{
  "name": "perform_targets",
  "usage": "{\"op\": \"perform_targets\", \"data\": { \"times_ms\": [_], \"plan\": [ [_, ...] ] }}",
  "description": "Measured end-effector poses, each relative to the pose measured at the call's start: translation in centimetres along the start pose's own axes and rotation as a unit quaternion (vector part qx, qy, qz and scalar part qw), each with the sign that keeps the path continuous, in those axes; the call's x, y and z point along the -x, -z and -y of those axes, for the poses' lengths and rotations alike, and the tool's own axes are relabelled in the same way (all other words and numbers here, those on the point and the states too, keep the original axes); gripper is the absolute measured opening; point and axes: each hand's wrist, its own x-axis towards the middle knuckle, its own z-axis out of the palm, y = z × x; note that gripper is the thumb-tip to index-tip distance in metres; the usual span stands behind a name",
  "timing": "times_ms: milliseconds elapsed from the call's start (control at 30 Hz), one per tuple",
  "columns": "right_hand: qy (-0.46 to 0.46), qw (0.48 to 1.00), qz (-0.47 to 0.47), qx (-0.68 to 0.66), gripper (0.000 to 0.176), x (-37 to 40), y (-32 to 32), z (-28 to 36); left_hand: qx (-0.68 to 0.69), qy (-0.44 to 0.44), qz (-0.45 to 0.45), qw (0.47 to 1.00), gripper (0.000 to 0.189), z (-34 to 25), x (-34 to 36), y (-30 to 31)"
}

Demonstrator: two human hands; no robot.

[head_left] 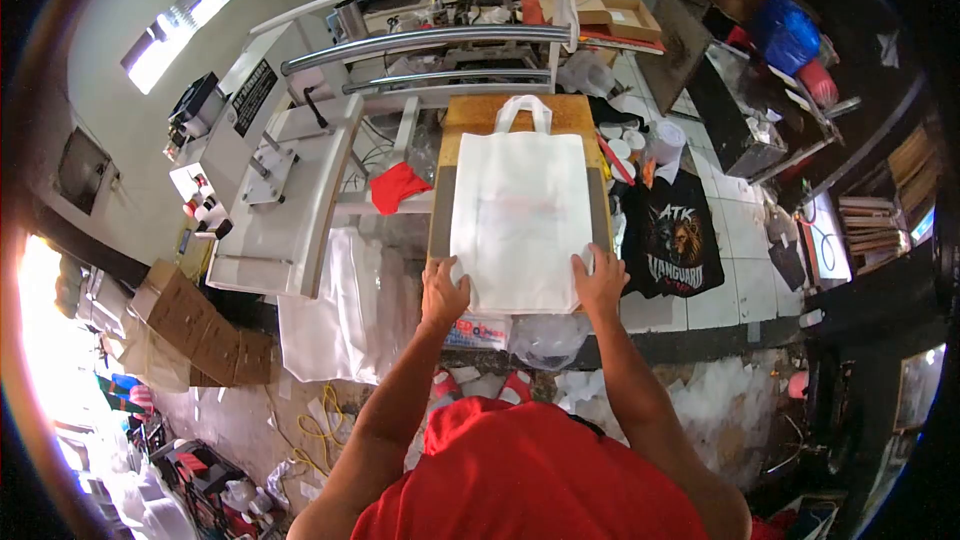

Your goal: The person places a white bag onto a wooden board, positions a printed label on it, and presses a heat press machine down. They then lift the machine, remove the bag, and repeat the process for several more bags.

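Observation:
A white tote bag point(521, 220) lies flat on a wooden board point(572, 115), its handle loop at the far end. My left hand point(445, 290) rests at the bag's lower left edge with its fingers bent. At the lower right edge, my right hand point(600, 278) touches the bag, fingers apart over the board's side. Whether my left fingers pinch the fabric is too small to tell. A faint pinkish mark shows near the middle of the bag.
Left of the board stands a heat press point(290, 180) with metal rails point(430, 38) beyond. A red cloth point(398, 187) lies between them. White bags point(335, 310) hang below. On the right are a black printed shirt point(672, 235) and white rolls point(665, 140).

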Motion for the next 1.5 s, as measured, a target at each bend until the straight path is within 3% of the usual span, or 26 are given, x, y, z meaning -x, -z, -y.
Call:
{"op": "perform_targets", "data": {
  "times_ms": [200, 300, 367, 433, 500, 533, 600, 667, 700, 733, 767, 800, 867, 900, 933, 967, 1033, 1067, 1133, 1167, 1233, 1267, 1300, 1367, 1467, 1500],
  "plan": [
    [-0.013, 1.000, -0.006, 0.005, 0.044, -0.1, -0.1, 0.3, 0.022, -0.013, -0.023, 0.999, 0.038, 1.0, -0.1, -0.2],
    [-0.026, 0.991, -0.058, -0.117, 0.038, -0.6, 0.0, -1.7, 0.148, 0.087, -0.048, 0.984, 0.031, 1.1, 0.3, 0.6],
    [-0.196, 0.935, -0.077, -0.287, 0.032, 0.6, -1.5, -7.1, 0.181, 0.106, -0.109, 0.972, 0.025, 2.1, 1.0, 2.4],
    [-0.261, 0.932, -0.145, -0.206, 0.036, 3.7, -1.4, -12.3, 0.112, 0.129, -0.102, 0.980, 0.023, 4.3, 3.1, 5.0],
    [-0.350, 0.903, -0.151, -0.200, 0.043, 8.9, -3.3, -16.9, 0.142, 0.279, -0.065, 0.948, 0.022, 6.8, 6.0, 7.2],
    [-0.356, 0.929, -0.048, -0.086, 0.046, 12.2, -4.9, -19.4, 0.110, 0.251, -0.093, 0.957, 0.021, 8.1, 7.8, 7.9],
    [-0.361, 0.926, 0.109, 0.027, 0.055, 16.4, -5.3, -13.6, 0.023, 0.202, -0.101, 0.974, 0.021, 11.7, 12.7, 9.1],
    [-0.284, 0.927, 0.246, 0.016, 0.055, 19.6, -7.1, -9.1, -0.068, 0.110, -0.034, 0.991, 0.018, 17.5, 19.9, 9.7],
    [-0.190, 0.959, 0.210, -0.014, 0.051, 23.2, -11.4, -10.4, -0.070, 0.168, 0.026, 0.983, 0.017, 18.7, 23.2, 10.7],
    [-0.199, 0.932, 0.296, -0.061, 0.041, 23.7, -13.6, -9.1, -0.072, 0.225, 0.089, 0.968, 0.017, 19.4, 26.7, 11.9],
    [-0.116, 0.960, 0.245, -0.066, 0.031, 24.7, -15.6, -6.8, -0.109, 0.235, 0.148, 0.954, 0.017, 20.0, 29.9, 13.3],
    [-0.086, 0.948, 0.300, 0.054, 0.025, 24.7, -17.7, -4.7, -0.144, 0.243, 0.204, 0.937, 0.017, 20.6, 33.1, 14.8],
    [-0.099, 0.940, 0.326, -0.023, 0.022, 23.6, -20.8, -1.0, -0.147, 0.387, 0.257, 0.873, 0.021, 22.5, 40.5, 17.2],
    [-0.047, 0.942, 0.328, -0.050, 0.022, 22.6, -21.2, 1.5, -0.092, 0.470, 0.274, 0.834, 0.025, 24.7, 45.9, 18.6],
    [0.045, 0.951, 0.305, -0.020, 0.023, 23.0, -23.6, 1.3, -0.142, 0.432, 0.301, 0.838, 0.028, 24.2, 48.5, 20.6],
    [0.138, 0.951, 0.276, 0.009, 0.025, 23.2, -25.9, 1.0, -0.211, 0.293, 0.287, 0.887, 0.028, 29.0, 59.5, 20.9],
    [0.193, 0.951, 0.239, -0.032, 0.026, 21.1, -26.2, 2.6, -0.200, 0.391, 0.404, 0.803, 0.029, 24.1, 56.8, 25.6],
    [0.183, 0.952, 0.236, -0.063, 0.027, 20.3, -27.0, 2.7, -0.201, 0.394, 0.407, 0.799, 0.029, 24.1, 57.5, 26.6],
    [0.227, 0.950, 0.210, 0.031, 0.033, 20.6, -28.3, 1.0, -0.157, 0.531, 0.294, 0.779, 0.029, 23.8, 60.0, 28.5],
    [0.201, 0.952, 0.218, 0.074, 0.035, 21.5, -29.9, -0.2, -0.159, 0.534, 0.296, 0.775, 0.029, 24.0, 60.0, 28.9],
    [0.263, 0.934, 0.198, 0.139, 0.036, 23.4, -32.4, -3.4, -0.141, 0.562, 0.278, 0.766, 0.031, 24.3, 58.5, 29.3],
    [0.207, 0.951, 0.216, 0.078, 0.034, 22.1, -30.1, -0.5, -0.099, 0.522, 0.244, 0.811, 0.028, 25.2, 58.7, 29.1],
    [0.209, 0.951, 0.212, 0.078, 0.034, 21.7, -29.0, 0.8, -0.097, 0.521, 0.241, 0.813, 0.028, 26.0, 58.2, 28.6],
    [0.188, 0.951, 0.218, 0.113, 0.030, 20.9, -27.2, 2.8, -0.116, 0.411, 0.284, 0.859, 0.028, 27.9, 55.5, 27.0],
    [0.093, 0.956, 0.278, 0.024, 0.022, 21.2, -23.5, 5.7, -0.003, 0.457, 0.173, 0.873, 0.024, 25.0, 44.8, 23.7],
    [0.144, 0.949, 0.275, -0.054, 0.018, 20.9, -21.0, 7.5, 0.046, 0.447, 0.149, 0.881, 0.025, 24.6, 42.5, 22.3]
  ]
}}
